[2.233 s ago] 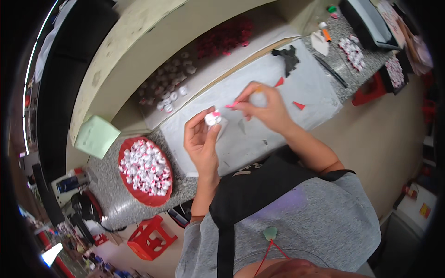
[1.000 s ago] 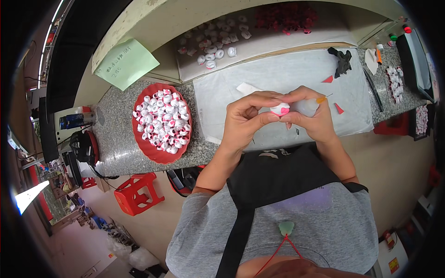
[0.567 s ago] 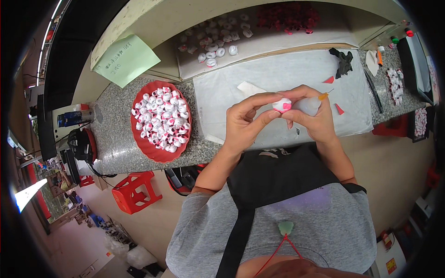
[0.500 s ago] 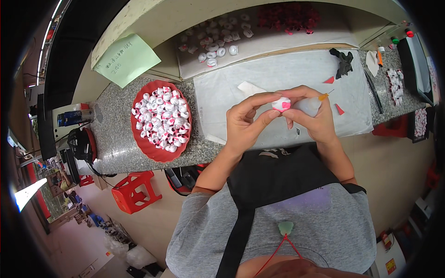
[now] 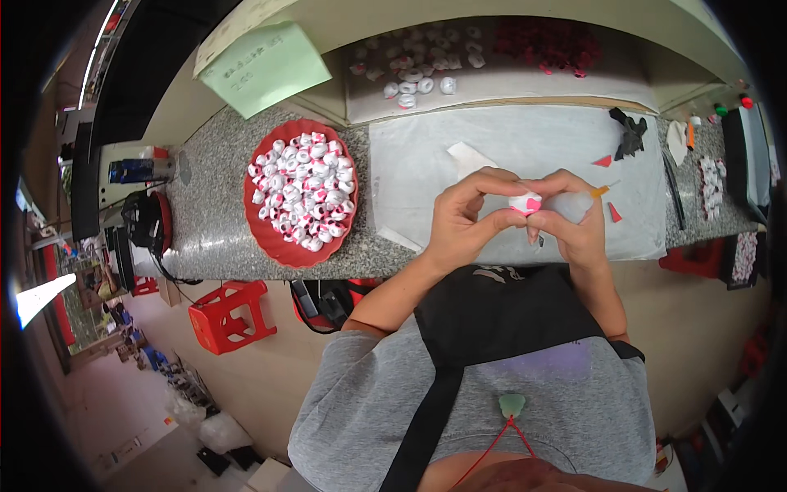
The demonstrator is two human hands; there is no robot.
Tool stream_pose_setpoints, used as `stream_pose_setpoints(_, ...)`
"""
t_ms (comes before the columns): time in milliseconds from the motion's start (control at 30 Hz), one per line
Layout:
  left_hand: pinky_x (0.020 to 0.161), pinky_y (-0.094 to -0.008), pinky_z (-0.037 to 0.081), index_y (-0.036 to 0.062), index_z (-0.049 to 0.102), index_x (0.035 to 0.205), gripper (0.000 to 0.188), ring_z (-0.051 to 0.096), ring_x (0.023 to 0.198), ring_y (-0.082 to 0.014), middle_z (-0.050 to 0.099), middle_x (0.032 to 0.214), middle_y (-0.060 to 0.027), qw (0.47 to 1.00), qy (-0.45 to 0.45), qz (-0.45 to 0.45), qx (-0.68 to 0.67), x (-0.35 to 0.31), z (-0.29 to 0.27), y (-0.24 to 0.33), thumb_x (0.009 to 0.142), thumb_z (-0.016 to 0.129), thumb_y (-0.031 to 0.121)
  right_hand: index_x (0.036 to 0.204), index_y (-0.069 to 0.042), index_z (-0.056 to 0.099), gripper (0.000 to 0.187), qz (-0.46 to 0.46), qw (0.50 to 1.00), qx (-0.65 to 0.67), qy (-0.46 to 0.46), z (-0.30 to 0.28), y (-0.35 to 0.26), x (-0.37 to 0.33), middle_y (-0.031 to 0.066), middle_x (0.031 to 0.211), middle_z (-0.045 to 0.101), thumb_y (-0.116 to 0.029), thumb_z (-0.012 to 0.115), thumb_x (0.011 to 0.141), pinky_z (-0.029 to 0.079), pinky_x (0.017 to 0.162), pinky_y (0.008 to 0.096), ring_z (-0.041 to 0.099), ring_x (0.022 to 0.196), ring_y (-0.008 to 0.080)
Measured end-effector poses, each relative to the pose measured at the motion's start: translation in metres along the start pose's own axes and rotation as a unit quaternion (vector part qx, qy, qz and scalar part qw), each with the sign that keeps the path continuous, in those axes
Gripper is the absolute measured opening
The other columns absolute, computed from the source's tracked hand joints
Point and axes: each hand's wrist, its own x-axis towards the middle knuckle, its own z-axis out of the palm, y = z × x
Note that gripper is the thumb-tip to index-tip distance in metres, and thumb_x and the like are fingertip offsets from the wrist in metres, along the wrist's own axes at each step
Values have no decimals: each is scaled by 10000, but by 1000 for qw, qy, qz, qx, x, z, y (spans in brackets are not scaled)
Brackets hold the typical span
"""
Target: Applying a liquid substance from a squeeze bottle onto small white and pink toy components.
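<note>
Between the fingertips of both hands is a small white rounded piece (image 5: 516, 202) with a pink patch. My left hand (image 5: 461, 221) pinches its left side between thumb and fingers. On the other side, my right hand (image 5: 580, 238) meets it with thumb and fingertips. A translucent squeeze bottle (image 5: 570, 205) with an orange tip is tucked in my right hand, its tip pointing right. Part of the piece is hidden by the fingers. Both hands are over the pale sheet (image 5: 410, 180) on the counter.
Left of the sheet stands a red scalloped tray (image 5: 252, 221) heaped with similar white-and-pink pieces. More white pieces (image 5: 407, 88) and a dark red pile (image 5: 545, 45) lie on the shelf. Red scraps (image 5: 615, 213), a black crumpled cloth (image 5: 630, 135) and a black strip (image 5: 674, 193) lie at right.
The whole view has shifted slightly, so the tray and counter sit a little differently. Both hands keep their grip on the piece, and the bottle stays in the right hand.
</note>
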Motion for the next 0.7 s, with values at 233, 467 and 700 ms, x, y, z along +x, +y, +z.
stream_pose_setpoints(233, 717, -252, 384, -15, 518, 897, 192, 493, 817, -132, 524, 898, -96, 999, 54, -3, 8, -14, -12, 6, 708, 549, -6, 900, 40, 502, 242, 0, 999, 42, 11, 19, 18, 10, 87, 658, 518, 3, 564, 669, 408, 451, 213, 500, 536, 122)
stream_pose_setpoints(467, 787, -290, 333, 16, 504, 928, 277, 426, 889, -200, 466, 912, -97, 845, 276, 92, 449, -38, -99, 33, 662, 581, 21, 1135, -26, 345, 559, 48, 993, -108, -28, 17, 25, 30, 63, 792, 467, 11, 539, 612, 350, 455, 184, 415, 548, 79)
stream_pose_setpoints(700, 736, -330, 375, 62, 559, 877, 249, 475, 866, -240, 535, 884, -84, 778, 102, 111, 610, 34, -81, 10, 638, 541, -5, 1031, -49, 337, 399, -22, 997, -59, 48, -18, 22, 16, 110, 963, 372, -32, 473, 656, 347, 457, 211, 431, 583, 130)
